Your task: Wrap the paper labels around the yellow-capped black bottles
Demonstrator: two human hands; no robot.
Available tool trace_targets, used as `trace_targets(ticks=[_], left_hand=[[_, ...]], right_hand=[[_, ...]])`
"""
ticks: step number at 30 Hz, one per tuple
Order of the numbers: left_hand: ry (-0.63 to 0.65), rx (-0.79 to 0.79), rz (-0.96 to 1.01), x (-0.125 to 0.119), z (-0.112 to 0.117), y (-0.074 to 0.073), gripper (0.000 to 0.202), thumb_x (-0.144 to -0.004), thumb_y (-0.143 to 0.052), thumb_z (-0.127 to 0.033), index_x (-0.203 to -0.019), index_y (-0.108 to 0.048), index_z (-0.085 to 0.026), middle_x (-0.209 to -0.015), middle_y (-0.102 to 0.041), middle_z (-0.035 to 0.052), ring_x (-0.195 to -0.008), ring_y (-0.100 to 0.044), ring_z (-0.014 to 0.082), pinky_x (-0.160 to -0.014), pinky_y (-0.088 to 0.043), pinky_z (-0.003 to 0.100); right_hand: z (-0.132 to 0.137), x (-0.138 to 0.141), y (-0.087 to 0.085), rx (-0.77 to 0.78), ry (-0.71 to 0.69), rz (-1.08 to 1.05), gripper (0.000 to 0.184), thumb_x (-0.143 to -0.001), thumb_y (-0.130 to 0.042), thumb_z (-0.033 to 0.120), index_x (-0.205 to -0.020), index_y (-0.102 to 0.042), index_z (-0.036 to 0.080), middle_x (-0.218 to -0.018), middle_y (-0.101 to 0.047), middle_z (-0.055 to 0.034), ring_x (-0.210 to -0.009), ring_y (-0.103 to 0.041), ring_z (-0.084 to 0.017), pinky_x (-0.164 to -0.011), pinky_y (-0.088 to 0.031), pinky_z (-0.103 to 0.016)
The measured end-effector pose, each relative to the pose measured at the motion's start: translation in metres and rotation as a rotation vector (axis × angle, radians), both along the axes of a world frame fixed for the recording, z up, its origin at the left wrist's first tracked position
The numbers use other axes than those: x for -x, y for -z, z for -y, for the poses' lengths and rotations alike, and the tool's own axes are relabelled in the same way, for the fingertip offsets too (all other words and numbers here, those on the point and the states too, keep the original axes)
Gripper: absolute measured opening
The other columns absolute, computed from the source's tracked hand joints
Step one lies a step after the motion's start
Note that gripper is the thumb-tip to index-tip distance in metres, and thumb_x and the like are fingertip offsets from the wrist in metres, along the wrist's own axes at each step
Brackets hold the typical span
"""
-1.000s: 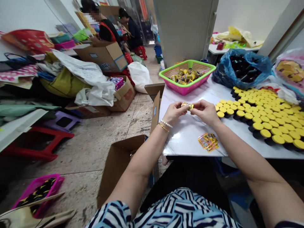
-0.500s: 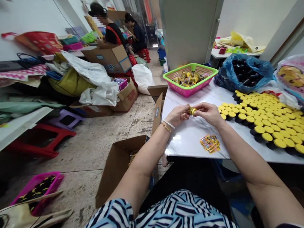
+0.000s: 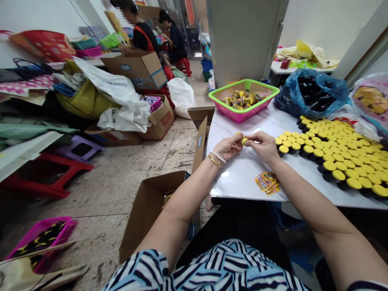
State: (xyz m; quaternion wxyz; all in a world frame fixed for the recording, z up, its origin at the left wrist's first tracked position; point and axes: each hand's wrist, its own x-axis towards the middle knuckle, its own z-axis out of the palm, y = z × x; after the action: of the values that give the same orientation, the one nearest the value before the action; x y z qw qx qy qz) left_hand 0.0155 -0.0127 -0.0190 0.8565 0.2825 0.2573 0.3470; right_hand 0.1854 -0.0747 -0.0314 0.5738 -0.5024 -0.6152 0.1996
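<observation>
My left hand point(image 3: 228, 147) and my right hand point(image 3: 262, 146) meet above the white marble table point(image 3: 239, 182). Their fingertips pinch a small yellow-and-black item point(image 3: 244, 140), mostly hidden by my fingers. To the right stand rows of yellow-topped black cylinders point(image 3: 342, 157), close to my right hand but apart from it. A small pile of colourful printed cards point(image 3: 266, 182) lies on the table below my hands, touching neither.
A pink-and-green basket point(image 3: 244, 100) of yellow packets and a blue plastic bag point(image 3: 312, 92) of black items stand at the table's far side. An open cardboard box point(image 3: 148, 214) sits on the floor left of the table. Two seated people work farther back.
My fingers have closed further around the small item, so less of it shows. My hands stay together above the table. The whole view has shifted slightly.
</observation>
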Motion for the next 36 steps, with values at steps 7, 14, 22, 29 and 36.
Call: trace_targets(ticks=[7, 14, 22, 29, 36], left_hand=[[-0.161, -0.046, -0.022, 0.000, 0.005, -0.006, 0.022, -0.080, -0.086, -0.019, -0.080, -0.067, -0.009, -0.069, -0.063, 0.0000, -0.054, -0.051, 0.0033, -0.050, -0.039, 0.016], [-0.136, -0.117, -0.009, -0.003, 0.009, -0.002, 0.031, -0.068, -0.094, -0.021, -0.079, -0.070, -0.007, -0.072, -0.067, 0.0013, -0.059, -0.054, 0.0040, -0.056, -0.040, 0.017], [-0.103, -0.275, 0.041, -0.006, 0.010, 0.002, 0.043, -0.059, -0.100, -0.030, -0.087, -0.075, -0.007, -0.084, -0.073, 0.0038, -0.075, -0.066, 0.0093, -0.071, -0.048, 0.020], [-0.010, -0.183, 0.008, -0.003, 0.008, 0.002, 0.036, -0.072, -0.093, -0.033, -0.087, -0.072, -0.009, -0.075, -0.068, 0.0015, -0.060, -0.057, 0.0058, -0.055, -0.043, 0.017], [0.012, -0.028, 0.006, -0.003, 0.010, -0.002, 0.035, -0.081, -0.086, -0.039, -0.076, -0.065, -0.011, -0.061, -0.058, -0.0017, -0.049, -0.046, 0.0033, -0.045, -0.033, 0.015]], right_hand=[[0.008, 0.009, -0.010, 0.032, 0.120, 0.128, 0.033, -0.078, -0.082, 0.043, -0.103, -0.073, 0.022, -0.092, -0.078, -0.0045, -0.081, -0.075, -0.020, -0.082, -0.064, -0.036], [0.010, 0.010, -0.012, 0.085, 0.140, 0.048, 0.033, -0.074, -0.086, 0.045, -0.093, -0.073, 0.020, -0.090, -0.080, -0.0048, -0.082, -0.078, -0.022, -0.085, -0.065, -0.038], [0.002, 0.008, -0.013, 0.438, -0.103, -0.646, 0.048, -0.054, -0.101, 0.039, -0.084, -0.072, 0.016, -0.078, -0.078, -0.0054, -0.072, -0.078, -0.019, -0.078, -0.068, -0.032], [0.004, -0.004, -0.019, 0.424, -0.279, -0.434, 0.055, -0.073, -0.090, 0.045, -0.120, -0.072, 0.022, -0.088, -0.080, -0.0030, -0.067, -0.075, -0.016, -0.068, -0.067, -0.032], [0.002, -0.005, -0.003, -0.097, -0.067, 0.028, 0.019, -0.081, -0.084, 0.036, -0.098, -0.084, 0.026, -0.094, -0.081, -0.0038, -0.087, -0.075, -0.020, -0.080, -0.063, -0.036]])
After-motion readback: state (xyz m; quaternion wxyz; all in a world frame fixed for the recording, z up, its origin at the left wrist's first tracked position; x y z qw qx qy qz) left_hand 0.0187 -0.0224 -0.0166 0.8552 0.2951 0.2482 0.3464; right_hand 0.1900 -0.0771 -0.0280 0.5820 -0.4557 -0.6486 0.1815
